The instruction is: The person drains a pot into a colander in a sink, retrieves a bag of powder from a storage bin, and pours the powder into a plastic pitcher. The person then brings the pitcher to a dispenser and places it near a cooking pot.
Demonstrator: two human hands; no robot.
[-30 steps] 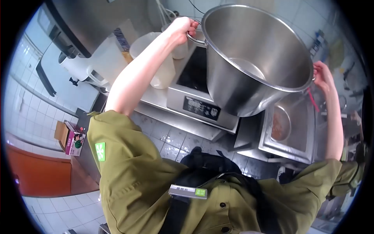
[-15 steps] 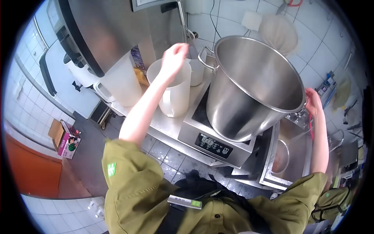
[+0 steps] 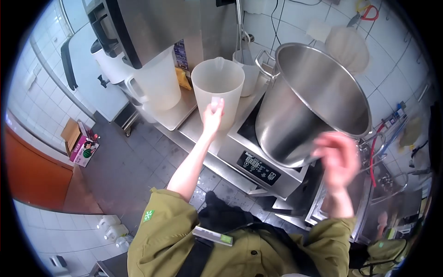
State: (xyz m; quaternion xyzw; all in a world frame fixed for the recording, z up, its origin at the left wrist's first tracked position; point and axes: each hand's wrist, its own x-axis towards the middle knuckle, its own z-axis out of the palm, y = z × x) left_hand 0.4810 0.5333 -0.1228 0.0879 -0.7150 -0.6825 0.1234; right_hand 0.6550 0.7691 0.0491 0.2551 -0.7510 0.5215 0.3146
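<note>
Beside a steel pot (image 3: 308,104), left hand (image 3: 212,121) clasping pitcher (image 3: 230,98) by its handle (image 3: 216,101), right hand (image 3: 340,159) blurred, loose-fingered

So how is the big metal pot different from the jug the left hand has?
The pot is shiny metal, while the jug is cloudy whitish and looks like plastic. The pot is much wider than the jug. The pot rests on the cooker untouched by the left hand, which grips the jug. Both are round and open at the top.
</note>
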